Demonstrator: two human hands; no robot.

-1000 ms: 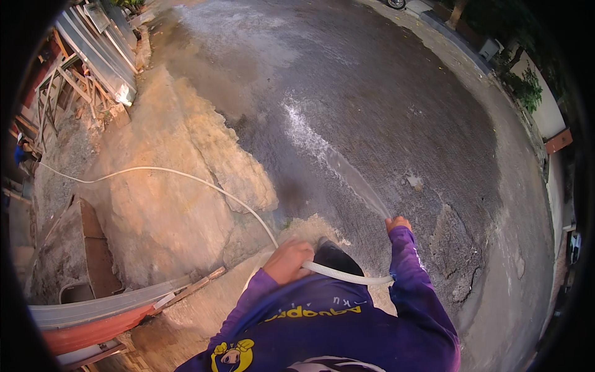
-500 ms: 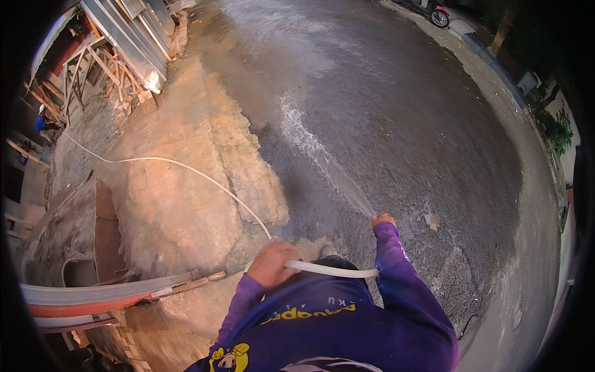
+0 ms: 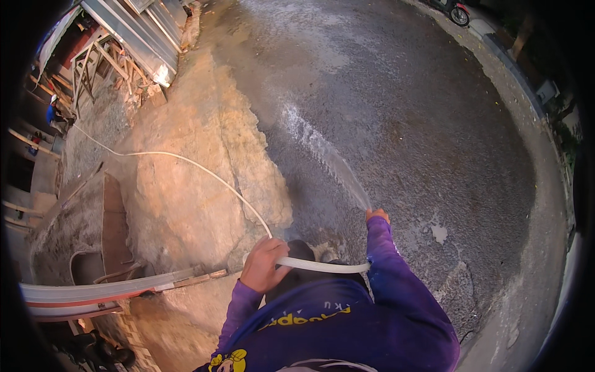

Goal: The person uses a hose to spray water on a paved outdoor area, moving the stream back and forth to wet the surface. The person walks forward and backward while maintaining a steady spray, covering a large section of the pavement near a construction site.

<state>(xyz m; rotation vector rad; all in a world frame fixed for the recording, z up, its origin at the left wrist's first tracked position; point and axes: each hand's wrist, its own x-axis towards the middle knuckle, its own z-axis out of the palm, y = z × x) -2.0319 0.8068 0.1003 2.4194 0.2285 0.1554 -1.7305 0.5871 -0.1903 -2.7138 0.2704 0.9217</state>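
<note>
At lower centre, our left hand (image 3: 263, 265) is wrapped round the pale hose (image 3: 322, 266); our right hand (image 3: 378, 215) grips its spouting end. Keeping it unkinked between them should steady the water jet (image 3: 339, 166).

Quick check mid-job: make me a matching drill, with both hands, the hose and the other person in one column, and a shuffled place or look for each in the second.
Column one
1. Left hand
2. Right hand
3. Hose
4. Other person

Column two
A. Pale, running across the tan ground
B. At the near end of the water spray
C. Far left of the picture, in a blue top
D. Curled round the hose, close in front of the wearer's body

Pairs: 1-D, 2-B, 3-A, 4-C
</note>
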